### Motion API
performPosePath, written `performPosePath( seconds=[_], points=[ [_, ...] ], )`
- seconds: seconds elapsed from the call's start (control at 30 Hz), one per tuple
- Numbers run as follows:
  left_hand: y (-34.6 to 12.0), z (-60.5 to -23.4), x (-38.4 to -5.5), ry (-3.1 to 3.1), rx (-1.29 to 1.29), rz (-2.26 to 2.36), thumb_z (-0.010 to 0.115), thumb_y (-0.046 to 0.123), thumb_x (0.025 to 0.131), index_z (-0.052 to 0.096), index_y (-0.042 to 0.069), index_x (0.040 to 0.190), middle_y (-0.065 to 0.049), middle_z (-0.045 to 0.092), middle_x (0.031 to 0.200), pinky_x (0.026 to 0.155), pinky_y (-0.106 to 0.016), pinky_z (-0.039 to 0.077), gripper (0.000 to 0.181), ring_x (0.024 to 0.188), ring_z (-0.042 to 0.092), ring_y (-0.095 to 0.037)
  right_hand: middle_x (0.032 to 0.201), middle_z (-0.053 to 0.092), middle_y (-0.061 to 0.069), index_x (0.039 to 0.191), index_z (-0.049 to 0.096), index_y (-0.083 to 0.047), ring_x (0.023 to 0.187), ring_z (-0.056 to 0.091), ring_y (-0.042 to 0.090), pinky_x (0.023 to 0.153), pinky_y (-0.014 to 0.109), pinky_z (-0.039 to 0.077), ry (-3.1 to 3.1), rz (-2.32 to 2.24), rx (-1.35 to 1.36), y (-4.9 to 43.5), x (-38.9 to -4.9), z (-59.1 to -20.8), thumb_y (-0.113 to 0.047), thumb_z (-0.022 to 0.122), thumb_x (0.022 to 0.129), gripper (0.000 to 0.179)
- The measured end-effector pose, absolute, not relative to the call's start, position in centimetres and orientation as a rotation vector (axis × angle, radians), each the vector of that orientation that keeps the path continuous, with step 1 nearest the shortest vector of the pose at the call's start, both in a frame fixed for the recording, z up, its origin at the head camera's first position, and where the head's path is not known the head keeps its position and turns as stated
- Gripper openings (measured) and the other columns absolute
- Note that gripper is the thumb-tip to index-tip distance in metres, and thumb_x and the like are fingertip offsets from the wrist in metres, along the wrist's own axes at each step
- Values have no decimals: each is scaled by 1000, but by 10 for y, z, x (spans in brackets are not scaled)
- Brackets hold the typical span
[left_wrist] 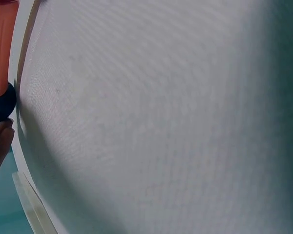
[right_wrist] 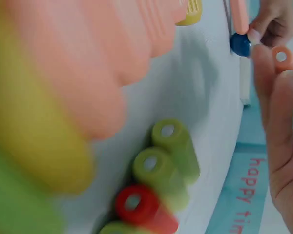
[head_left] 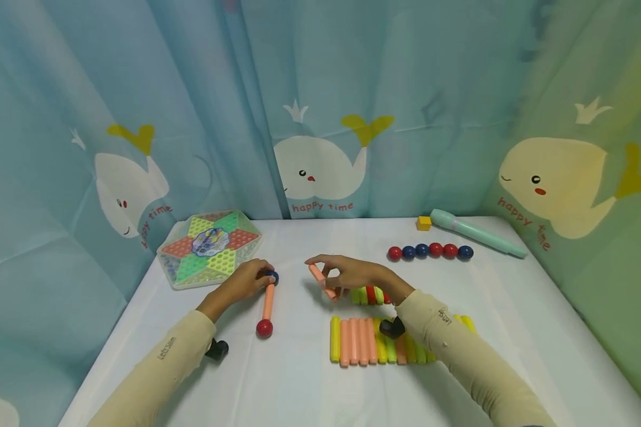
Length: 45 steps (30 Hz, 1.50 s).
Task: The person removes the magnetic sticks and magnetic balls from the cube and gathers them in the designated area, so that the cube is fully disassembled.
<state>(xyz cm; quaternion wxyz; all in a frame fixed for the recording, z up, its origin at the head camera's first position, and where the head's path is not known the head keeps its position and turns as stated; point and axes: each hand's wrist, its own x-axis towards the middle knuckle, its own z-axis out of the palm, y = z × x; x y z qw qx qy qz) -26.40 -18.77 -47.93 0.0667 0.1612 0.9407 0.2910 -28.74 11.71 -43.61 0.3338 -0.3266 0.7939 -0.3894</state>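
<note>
On the left, my left hand [head_left: 246, 280] pinches a dark blue ball [head_left: 274, 277] at the far end of a salmon magnetic rod [head_left: 268, 303]. A red ball [head_left: 264, 328] sits at that rod's near end, on the table. In the left wrist view, fingertips rest against the blue ball [left_wrist: 2, 103] below the rod [left_wrist: 1, 48]. To the right, my right hand [head_left: 355, 273] holds a second salmon rod [head_left: 320, 279] tilted above the table, between thumb and fingers. The right wrist view shows that rod's end [right_wrist: 282, 56] with its silvery disc facing the camera.
A row of salmon, yellow and green rods [head_left: 360, 341] lies under the right forearm, with shorter green and red rods [head_left: 371, 295] behind. Several red and blue balls [head_left: 422, 251], a yellow cube [head_left: 424, 223], a mint pen-shaped object [head_left: 478, 233] and a star-patterned game board [head_left: 187, 267] lie farther back.
</note>
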Motion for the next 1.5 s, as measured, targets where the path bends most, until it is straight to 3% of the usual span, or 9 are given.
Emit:
performPosePath(
  seconds=[0.13,0.3,0.53,0.8,0.93,1.03,1.17,1.33,1.5],
  points=[
    [-190,-481,-263,2830,493,887,64,17,99,66,1,121,-13,68,116,97,-44,53,27,110,65,-27,127,53,17,154,37,-28,78,72,28,67,40,60,2035,-1167,-765,139,-279,-429,-13,63,98,63],
    [-192,-481,-262,2832,470,877,64,17,99,66,2,122,-12,67,116,97,-45,53,27,109,65,-26,137,49,20,155,36,-24,80,68,31,74,38,59,2002,-1290,-709,171,-270,-422,-16,73,91,74],
    [-191,-480,-262,2821,460,873,64,17,99,65,2,122,-11,67,116,98,-45,52,27,110,65,-26,146,40,23,156,33,-24,82,61,38,81,38,55,1953,-1353,-664,226,-255,-420,-11,72,85,82],
    [-189,-482,-261,2827,465,887,64,18,100,65,2,123,-12,67,118,99,-44,52,29,111,64,-26,154,31,30,158,28,-19,109,61,50,96,45,54,2004,-1369,-604,292,-221,-423,-17,73,85,86],
    [-188,-483,-260,2818,457,904,64,19,100,64,2,124,-12,66,119,99,-44,52,29,111,64,-26,157,24,30,158,26,-17,119,58,44,101,42,51,2038,-1385,-513,325,-200,-424,-17,71,88,83],
    [-189,-482,-259,2817,454,914,64,18,100,64,2,123,-12,66,119,98,-44,53,29,110,64,-26,158,17,30,158,23,-14,110,60,35,94,37,53,2064,-1370,-474,348,-186,-425,-16,68,90,82],
    [-190,-483,-259,2818,465,911,64,17,99,64,2,123,-13,65,117,96,-43,54,28,109,65,-26,152,24,33,157,23,-10,92,61,28,77,37,55,2161,-1292,-429,377,-171,-426,-15,65,91,79],
    [-190,-484,-258,2809,474,917,64,18,100,64,2,123,-13,65,117,95,-43,54,29,109,65,-27,120,49,28,152,28,-3,79,62,19,64,32,54,2232,-1186,-440,406,-159,-433,-12,67,92,73],
    [-188,-483,-258,2812,465,928,63,18,100,64,2,124,-13,65,118,95,-43,54,29,110,65,-28,105,53,17,148,31,0,73,59,13,58,26,49,2245,-1123,-496,416,-156,-445,-10,71,90,71]
  ],
)
